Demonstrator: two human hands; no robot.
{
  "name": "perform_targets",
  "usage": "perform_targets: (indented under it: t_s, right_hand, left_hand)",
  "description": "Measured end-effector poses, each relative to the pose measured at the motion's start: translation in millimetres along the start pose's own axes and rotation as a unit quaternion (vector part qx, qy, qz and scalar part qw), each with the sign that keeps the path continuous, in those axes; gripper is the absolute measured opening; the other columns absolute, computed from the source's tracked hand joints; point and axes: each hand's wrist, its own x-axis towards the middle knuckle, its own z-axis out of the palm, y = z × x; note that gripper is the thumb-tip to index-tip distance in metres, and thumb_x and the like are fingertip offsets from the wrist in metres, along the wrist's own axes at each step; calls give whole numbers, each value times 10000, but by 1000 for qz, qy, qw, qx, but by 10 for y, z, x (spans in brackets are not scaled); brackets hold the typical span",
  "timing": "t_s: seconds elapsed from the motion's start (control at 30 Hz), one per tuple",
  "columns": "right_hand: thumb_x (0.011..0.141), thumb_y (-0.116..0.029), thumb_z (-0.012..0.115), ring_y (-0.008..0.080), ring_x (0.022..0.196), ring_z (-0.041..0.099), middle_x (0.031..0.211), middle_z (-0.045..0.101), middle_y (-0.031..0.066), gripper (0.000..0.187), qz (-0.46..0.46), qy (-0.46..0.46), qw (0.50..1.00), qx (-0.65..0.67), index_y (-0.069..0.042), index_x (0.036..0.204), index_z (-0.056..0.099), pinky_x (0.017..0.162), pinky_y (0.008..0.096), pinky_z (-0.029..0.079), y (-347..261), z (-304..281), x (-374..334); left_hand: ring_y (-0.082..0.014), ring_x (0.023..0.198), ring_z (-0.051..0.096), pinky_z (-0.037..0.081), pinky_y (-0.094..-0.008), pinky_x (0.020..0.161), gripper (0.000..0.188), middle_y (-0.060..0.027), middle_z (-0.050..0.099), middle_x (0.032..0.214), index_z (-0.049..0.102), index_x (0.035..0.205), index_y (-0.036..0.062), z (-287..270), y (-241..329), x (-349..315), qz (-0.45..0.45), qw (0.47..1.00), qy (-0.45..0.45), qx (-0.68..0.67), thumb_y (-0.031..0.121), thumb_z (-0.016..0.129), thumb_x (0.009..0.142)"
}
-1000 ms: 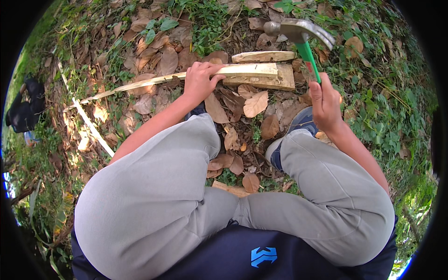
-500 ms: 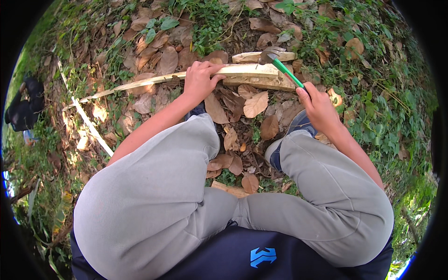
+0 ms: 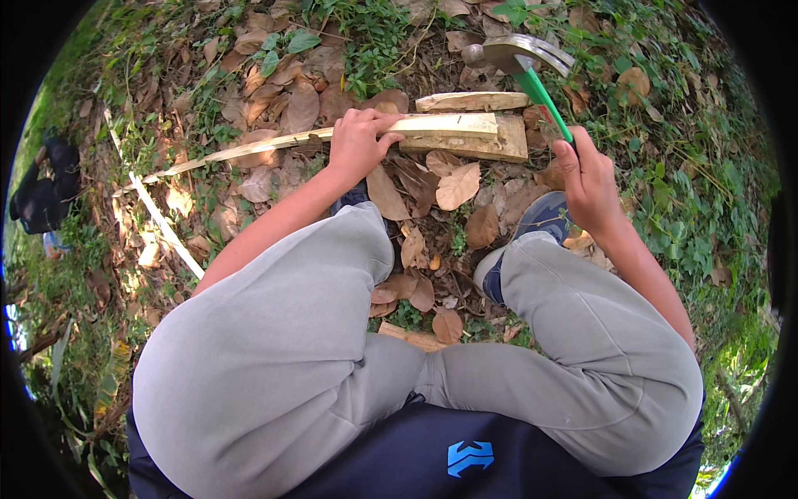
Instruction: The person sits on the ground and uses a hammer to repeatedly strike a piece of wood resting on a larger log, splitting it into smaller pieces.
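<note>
While crouched over leaf litter: seen left to right. Dark bag (image 3: 46,187) at far left, on the ground. Long wooden slat (image 3: 249,150), thin end at left, long axis running left to right with a slight bow, thick end lying across a split block of wood (image 3: 474,137) at centre. Left hand (image 3: 359,141) pressed down on the slat, fingers curled over its far edge, pinning it against the block. Right hand (image 3: 586,179) wrapped tight around the green handle of a claw hammer (image 3: 524,58). Half a second ago hammer head down on the block; now lifted clear above it, handle slanting up and leftward from the fist, striking face toward the left, claw toward the right. Judged: one blow delivered, hammer raised between strikes, slat apparently unshifted.
</note>
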Motion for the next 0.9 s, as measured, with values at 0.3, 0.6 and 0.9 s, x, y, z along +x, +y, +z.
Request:
perform_targets:
  t_s: [0.3, 0.6, 0.9]
  right_hand:
    - [1122, -317, 496, 505, 670, 589, 701, 607, 260, 294, 126, -159, 976, -85, -26, 1086, 516, 593, 572, 396, 203, 270, -128]
    - [1117, -350, 506, 491, 681, 603, 701, 609, 249, 308, 124, -148, 978, -80, -44, 1127, 545, 600, 565, 400, 190, 247, -159]
    - [1118, -355, 497, 512, 712, 623, 707, 631, 255, 306, 99, -142, 978, -116, -54, 1065, 502, 611, 597, 432, 241, 274, -118]
  left_hand:
    - [-255, 945, 613, 502, -410, 829, 346, 17, 707, 987, 808, 1202, 316, 24, -20, 9, 8, 1000, 6, 9, 358, 811, 859]
    - [-260, 940, 618, 514, -417, 834, 371, 1, 700, 990, 801, 1223, 312, 17, -12, 12, 9, 1000, 4, 7, 337, 817, 853]
    - [-258, 955, 608, 505, -416, 842, 363, 0, 689, 995, 805, 1217, 303, 5, 4, 21, 5, 1000, -9, 15, 342, 813, 857]
